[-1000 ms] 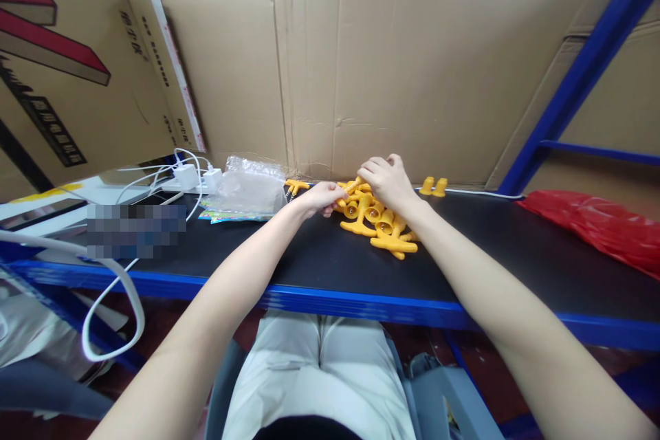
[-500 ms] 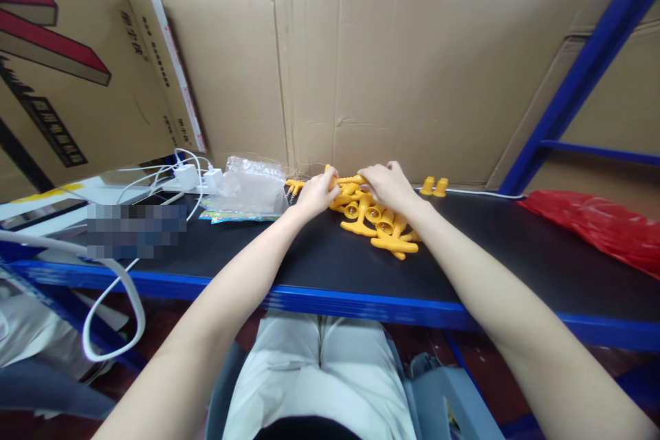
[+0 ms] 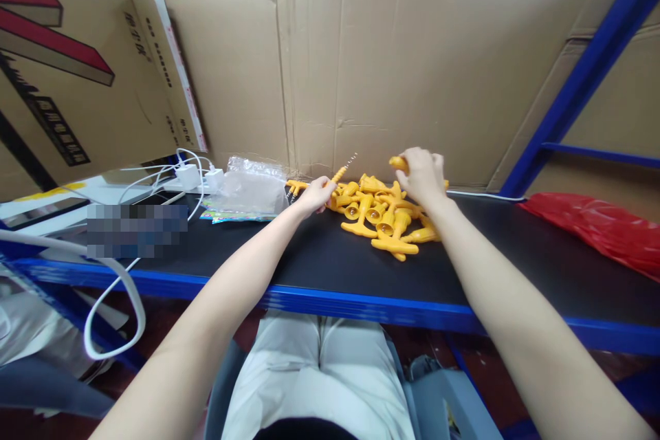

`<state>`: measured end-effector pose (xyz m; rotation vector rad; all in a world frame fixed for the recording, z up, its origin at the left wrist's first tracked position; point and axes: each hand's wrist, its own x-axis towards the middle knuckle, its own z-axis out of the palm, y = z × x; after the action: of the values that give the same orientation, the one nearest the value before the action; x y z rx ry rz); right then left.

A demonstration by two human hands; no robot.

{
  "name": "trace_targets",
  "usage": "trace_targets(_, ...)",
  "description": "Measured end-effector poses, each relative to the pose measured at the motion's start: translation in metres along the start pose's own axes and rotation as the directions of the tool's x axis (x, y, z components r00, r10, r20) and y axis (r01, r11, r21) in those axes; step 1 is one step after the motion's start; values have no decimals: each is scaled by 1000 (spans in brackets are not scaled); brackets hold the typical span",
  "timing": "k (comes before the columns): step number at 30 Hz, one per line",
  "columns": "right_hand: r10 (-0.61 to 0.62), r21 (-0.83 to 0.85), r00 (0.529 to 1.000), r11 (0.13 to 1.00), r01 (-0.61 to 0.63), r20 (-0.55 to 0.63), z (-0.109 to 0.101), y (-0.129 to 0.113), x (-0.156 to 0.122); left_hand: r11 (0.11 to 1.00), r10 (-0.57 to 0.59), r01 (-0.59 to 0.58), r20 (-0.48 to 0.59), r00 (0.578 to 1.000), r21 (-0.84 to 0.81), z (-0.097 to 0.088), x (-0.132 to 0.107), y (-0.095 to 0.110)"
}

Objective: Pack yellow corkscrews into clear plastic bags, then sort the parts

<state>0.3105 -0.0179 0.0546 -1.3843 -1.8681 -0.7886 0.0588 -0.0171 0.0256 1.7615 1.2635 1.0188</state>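
Observation:
My left hand (image 3: 317, 195) is closed around a yellow corkscrew (image 3: 340, 174), whose bare metal spiral points up and to the right. To the right, my right hand (image 3: 421, 175) is raised above the black tabletop, its fingers closed on a yellow cap (image 3: 399, 163) that is partly hidden. Between and below both hands lies a heap of yellow corkscrews (image 3: 394, 245) with T-shaped handles, several with their hollow ends facing me. Left of my left hand, more yellow corkscrews (image 3: 295, 185) rest with their spirals exposed.
Clear plastic bags (image 3: 247, 185) lie left of the corkscrews, beside white chargers and cables (image 3: 188, 177). A red plastic bag (image 3: 592, 223) is at the right. Cardboard (image 3: 412, 75) stands behind the black tabletop (image 3: 309, 261), which has a blue front edge.
My hands have moved apart. The right went right and up with the yellow cap; the left turned, and a bare spiral now shows from it. The two standing caps are now hidden behind my right hand.

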Motion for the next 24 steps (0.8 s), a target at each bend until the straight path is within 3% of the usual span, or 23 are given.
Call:
trace_targets(2, 157, 17, 987, 987, -157, -38, 3, 21, -4, 999, -30, 30, -34, 999, -12, -3, 2, -2)
trace_targets(4, 337, 20, 940, 941, -337, -47, 6, 42, -11, 999, -38, 37, -72, 997, -26, -6, 4, -4)
trace_targets(8, 618, 36, 782, 782, -622, 81, 18, 78, -29, 998, -42, 36, -138, 989, -43, -9, 3, -6)
trace_targets(12, 755, -48, 620, 642, -765, 212, 31, 98, -46, 997, -58, 49, -188, 981, -53, -12, 6, -10)
trace_targets(17, 793, -145, 461, 551, -822, 399, 40, 109, -57, 998, -25, 41, -341, 940, 40, -14, 20, -22)
trace_targets(20, 789, -145, 429, 534, -833, 440, 42, 109, -59, 998, 15, 12, -373, 928, 69, -15, 24, -27)
trace_targets(24, 750, -118, 473, 580, -806, 462, 43, 106, -58, 999, -33, 37, -350, 936, 4, -15, 21, -25)
